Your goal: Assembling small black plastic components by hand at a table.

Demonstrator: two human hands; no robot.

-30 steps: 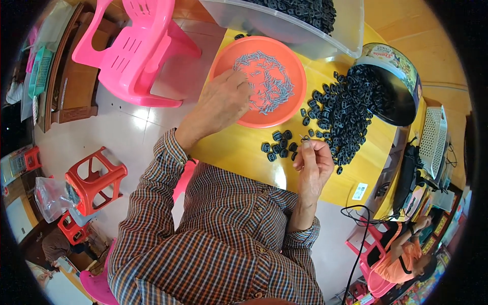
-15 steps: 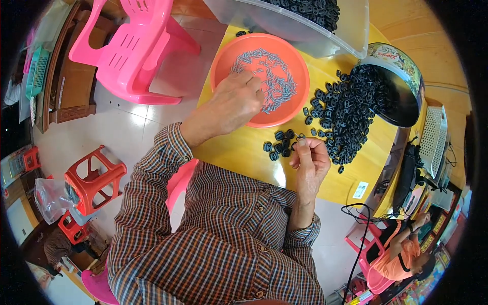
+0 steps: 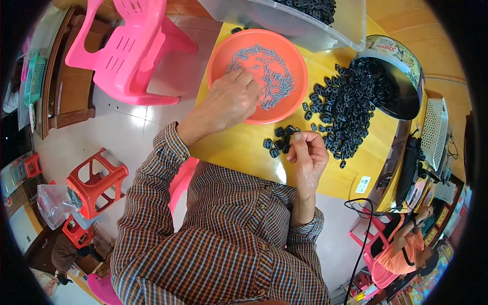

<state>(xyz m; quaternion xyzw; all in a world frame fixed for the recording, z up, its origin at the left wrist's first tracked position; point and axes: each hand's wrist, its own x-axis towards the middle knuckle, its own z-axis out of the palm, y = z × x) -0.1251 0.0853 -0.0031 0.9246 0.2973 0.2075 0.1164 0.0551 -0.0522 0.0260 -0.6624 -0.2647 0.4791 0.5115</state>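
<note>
My left hand [image 3: 232, 100] is over the left part of an orange basin [image 3: 212, 55], its fingers curled together and pointing down at the small, slim grey metal pieces [image 3: 279, 87] in it. Whatever sits between those fingertips is hidden. At the table's near side my right hand [image 3: 309, 155] pinches a small black plastic piece [image 3: 298, 131] between thumb and fingers, mostly covered by them. Just left of it lies a small group of black plastic pieces [image 3: 268, 144], some showing two holes.
A large heap of similar black pieces [image 3: 348, 117] spills from a tipped round tin [image 3: 414, 76] on the yellow table [image 3: 333, 183]. Behind stands a clear plastic bin [image 3: 305, 33] with more. A pink chair [image 3: 122, 51] and red stool [image 3: 96, 178] stand left; a person [image 3: 404, 254] sits at right.
My left fingers have shifted slightly down and left within the basin. My right hand has risen a little toward the small group, still pinching its piece. The whole view has shifted slightly.
</note>
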